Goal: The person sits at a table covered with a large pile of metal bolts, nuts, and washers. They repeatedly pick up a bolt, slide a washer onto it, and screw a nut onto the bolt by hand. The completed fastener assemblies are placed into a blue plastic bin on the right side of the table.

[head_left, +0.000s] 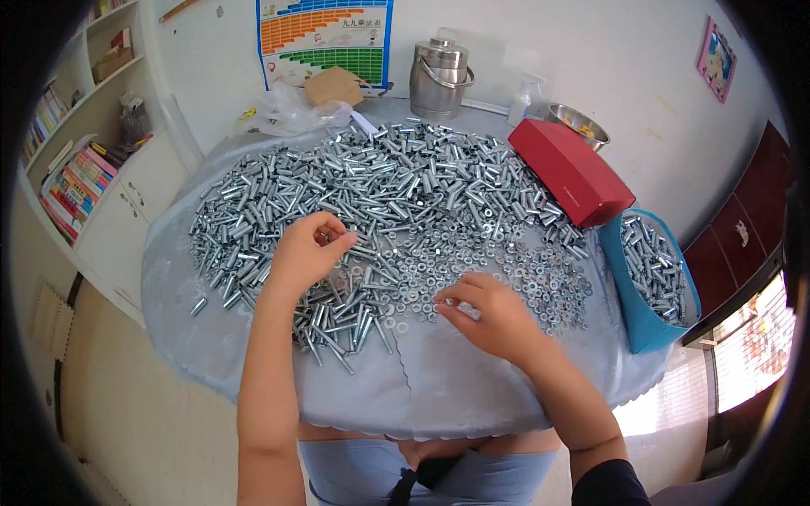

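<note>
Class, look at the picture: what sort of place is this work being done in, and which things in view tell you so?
Probably a room in a home used for piecework, not a factory. A bookshelf stands at the left, a colourful chart hangs on the wall, and a cloth-covered round table holds heaps of metal bolts.

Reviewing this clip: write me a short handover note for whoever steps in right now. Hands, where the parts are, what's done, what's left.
Left hand: fingers pinched at the edge of the bolt pile; what it grips is hidden.
Right hand: pinching a small silver part over the washers.
Parts: bolts cover most of the round table; washers and nuts lie in the middle, right of the hands. A blue bag at the right edge holds silver parts, beside a red box.
Done: the bag is partly filled.
Left: the large pile on the table, still loose.
</note>
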A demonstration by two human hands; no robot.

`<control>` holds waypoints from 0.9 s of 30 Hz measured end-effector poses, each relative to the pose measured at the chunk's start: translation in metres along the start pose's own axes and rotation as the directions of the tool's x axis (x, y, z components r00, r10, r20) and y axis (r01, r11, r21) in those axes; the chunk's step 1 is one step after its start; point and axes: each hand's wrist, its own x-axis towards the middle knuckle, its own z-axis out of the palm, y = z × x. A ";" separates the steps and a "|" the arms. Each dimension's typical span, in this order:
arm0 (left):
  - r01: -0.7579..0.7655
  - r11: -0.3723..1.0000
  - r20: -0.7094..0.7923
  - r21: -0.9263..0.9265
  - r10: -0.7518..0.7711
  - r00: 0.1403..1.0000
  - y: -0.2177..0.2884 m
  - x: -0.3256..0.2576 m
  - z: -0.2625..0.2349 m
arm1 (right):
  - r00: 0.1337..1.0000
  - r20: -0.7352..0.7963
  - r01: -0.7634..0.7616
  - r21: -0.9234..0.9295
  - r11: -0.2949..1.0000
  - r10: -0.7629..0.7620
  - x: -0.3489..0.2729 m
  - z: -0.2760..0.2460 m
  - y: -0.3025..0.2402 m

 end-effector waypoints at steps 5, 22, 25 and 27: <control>0.112 0.980 0.114 0.167 -0.132 0.985 0.024 -0.010 0.000 | 0.998 -0.004 0.058 -0.161 0.985 -0.059 0.025 0.035 -0.010; 0.219 0.904 0.189 0.368 -0.303 0.934 0.017 -0.012 0.015 | 0.990 0.056 0.134 -0.184 0.974 -0.126 0.062 0.080 -0.002; 0.222 0.907 0.185 0.357 -0.301 0.935 0.016 -0.010 0.015 | 0.992 0.047 0.126 -0.163 0.978 -0.120 0.064 0.083 -0.001; 0.224 0.917 0.193 0.329 -0.298 0.935 0.014 -0.008 0.017 | 0.993 0.039 0.118 -0.204 0.972 -0.113 0.063 0.083 0.001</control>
